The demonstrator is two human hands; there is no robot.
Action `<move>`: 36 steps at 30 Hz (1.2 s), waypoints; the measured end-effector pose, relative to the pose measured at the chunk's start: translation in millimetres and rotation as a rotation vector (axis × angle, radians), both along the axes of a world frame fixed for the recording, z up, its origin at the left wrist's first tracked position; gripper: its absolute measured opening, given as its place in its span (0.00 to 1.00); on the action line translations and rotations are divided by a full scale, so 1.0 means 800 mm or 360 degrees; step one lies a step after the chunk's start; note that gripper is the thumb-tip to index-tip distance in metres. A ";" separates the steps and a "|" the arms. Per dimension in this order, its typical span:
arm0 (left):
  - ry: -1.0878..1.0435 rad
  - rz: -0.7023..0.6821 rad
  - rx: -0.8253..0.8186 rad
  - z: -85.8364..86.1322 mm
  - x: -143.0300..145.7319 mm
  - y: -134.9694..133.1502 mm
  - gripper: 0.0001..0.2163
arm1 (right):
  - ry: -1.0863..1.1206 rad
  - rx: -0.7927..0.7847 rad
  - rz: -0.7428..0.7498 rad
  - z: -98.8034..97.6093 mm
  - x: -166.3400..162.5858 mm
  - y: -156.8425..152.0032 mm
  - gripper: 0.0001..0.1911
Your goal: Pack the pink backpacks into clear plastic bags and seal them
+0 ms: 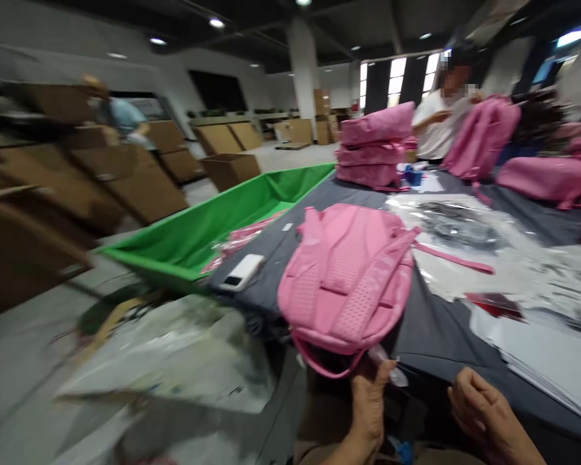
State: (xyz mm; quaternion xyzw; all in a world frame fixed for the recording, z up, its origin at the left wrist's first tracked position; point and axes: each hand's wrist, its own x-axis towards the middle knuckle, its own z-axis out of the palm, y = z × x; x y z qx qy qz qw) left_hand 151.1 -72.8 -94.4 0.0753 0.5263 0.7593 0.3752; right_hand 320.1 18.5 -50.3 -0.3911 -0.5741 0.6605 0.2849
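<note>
A pink backpack point(343, 271) lies on the dark-covered table with its padded back and shoulder straps facing up. Its loop handle point(326, 368) hangs over the near table edge. Just below the bag is my left hand point(368, 400), thumb raised, closed at a whitish translucent strip point(394, 373) by the bag's edge. Part of its fingers is hidden. My right hand point(481, 403) sits at the table edge to the right, apart from the bag. Its fingers are curled, and whatever may be inside them does not show.
Left of the table stands a green fabric bin point(188, 232) holding plastic-wrapped pink items. A white phone point(242, 272) lies near the table's left edge. Stacked pink bags point(372, 148), clear plastic bags point(459, 226) and white sheets point(552, 361) occupy the table. A co-worker point(445, 116) stands across it.
</note>
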 end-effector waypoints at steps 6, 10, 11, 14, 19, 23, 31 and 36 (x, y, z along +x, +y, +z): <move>-0.0017 -0.0060 0.0383 0.013 -0.001 0.004 0.28 | -0.0213 0.1284 0.0870 0.041 -0.113 0.017 0.24; 0.0014 -0.0111 0.0479 0.015 -0.002 0.005 0.26 | -0.0255 0.1984 0.0768 0.038 -0.130 0.037 0.19; 0.0000 -0.0129 0.0516 0.014 -0.003 0.006 0.26 | -0.0275 0.2114 0.0727 0.037 -0.130 0.039 0.18; -0.0051 -0.0138 0.0592 0.016 -0.007 0.004 0.28 | -0.0345 0.2352 0.0612 0.032 -0.127 0.040 0.20; -0.0047 -0.0241 0.0598 0.023 -0.009 -0.006 0.30 | -0.0431 0.2190 0.0630 0.030 -0.128 0.038 0.22; -0.0182 0.0012 0.0225 0.017 -0.005 -0.004 0.34 | -0.0543 0.1783 0.0714 0.030 -0.123 0.040 0.27; -0.0181 0.0200 0.0171 0.014 -0.007 0.003 0.34 | -0.0484 0.0948 0.1012 -0.009 -0.130 0.049 0.21; -0.0171 0.0196 0.0134 0.011 -0.012 0.003 0.30 | -0.0501 0.0949 0.1019 -0.030 -0.141 0.049 0.21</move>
